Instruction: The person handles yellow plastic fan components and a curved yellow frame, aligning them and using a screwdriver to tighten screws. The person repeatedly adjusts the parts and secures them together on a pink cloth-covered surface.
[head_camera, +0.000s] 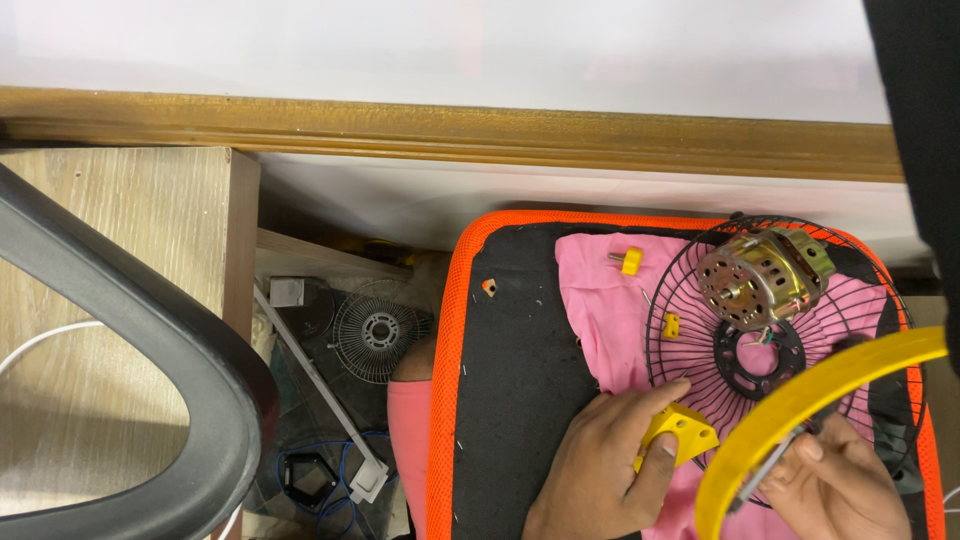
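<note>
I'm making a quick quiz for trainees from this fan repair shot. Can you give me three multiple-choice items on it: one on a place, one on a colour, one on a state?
1. Where does the motor sit?
A. on the wire guard
B. on the wooden shelf
C. on the floor

2. What colour is the cloth under the guard?
A. blue
B. pink
C. green

3. What is the left hand doing?
A. resting flat and empty
B. gripping a yellow block
C. lifting the motor

Answers:
1. A, the motor rests on the guard's upper part.
2. B, pink cloth shows to the left of the guard.
3. B, thumb and fingers close around the yellow block, while the right hand holds a thin tool by the yellow ring.
</note>
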